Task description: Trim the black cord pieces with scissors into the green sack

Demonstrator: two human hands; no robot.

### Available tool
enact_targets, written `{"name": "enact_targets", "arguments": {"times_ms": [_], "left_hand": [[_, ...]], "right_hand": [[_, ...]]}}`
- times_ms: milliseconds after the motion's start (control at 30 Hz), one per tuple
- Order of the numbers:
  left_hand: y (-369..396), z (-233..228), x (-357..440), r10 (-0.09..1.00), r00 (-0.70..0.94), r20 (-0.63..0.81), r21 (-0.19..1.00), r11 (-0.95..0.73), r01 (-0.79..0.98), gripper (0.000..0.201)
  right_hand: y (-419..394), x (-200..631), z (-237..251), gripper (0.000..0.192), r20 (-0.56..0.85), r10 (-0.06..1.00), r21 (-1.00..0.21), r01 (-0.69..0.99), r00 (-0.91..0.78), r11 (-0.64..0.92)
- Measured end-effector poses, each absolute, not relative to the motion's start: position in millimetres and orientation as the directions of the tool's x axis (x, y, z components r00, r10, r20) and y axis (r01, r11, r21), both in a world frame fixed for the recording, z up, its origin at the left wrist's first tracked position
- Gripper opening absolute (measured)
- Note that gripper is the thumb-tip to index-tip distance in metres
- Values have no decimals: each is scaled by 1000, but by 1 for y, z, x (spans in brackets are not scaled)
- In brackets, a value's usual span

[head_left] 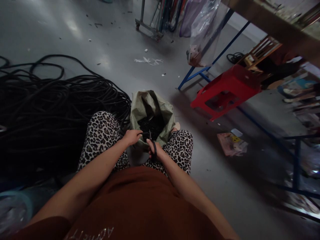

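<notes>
My right hand (154,149) is closed round the black handles of a pair of scissors (154,154), whose blades point forward over an open sack (168,110). My left hand (132,137) pinches a black cord (145,133), its end reaching toward the scissor blades. Whether the blades touch the cord is too small to tell. Between my knees stands the pale green woven sack, its mouth wide, with dark pieces (156,125) inside. To my left a large heap of black cord (62,96) lies in loose loops, running up to my left knee.
A red plastic stool (230,88) stands right of the sack, by a blue-legged table (275,23). A wheeled rack (150,28) is ahead. Plastic packaging (231,144) and scraps lie on the floor. A light-blue tub (28,203) sits at lower left.
</notes>
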State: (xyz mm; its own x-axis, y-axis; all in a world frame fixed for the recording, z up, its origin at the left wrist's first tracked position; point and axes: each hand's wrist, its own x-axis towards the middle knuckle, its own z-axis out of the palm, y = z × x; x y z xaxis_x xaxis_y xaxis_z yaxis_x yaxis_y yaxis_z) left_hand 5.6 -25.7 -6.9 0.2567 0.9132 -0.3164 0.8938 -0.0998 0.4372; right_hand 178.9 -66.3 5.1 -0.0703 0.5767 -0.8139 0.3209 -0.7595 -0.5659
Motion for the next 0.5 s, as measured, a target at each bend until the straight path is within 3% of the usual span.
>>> {"name": "enact_targets", "arguments": {"times_ms": [500], "left_hand": [[-24,-9,5,912,240,-333,398,-95,913,34]], "right_hand": [[-67,184,-1,48,-768,639,-561,533,-49,-633]]}}
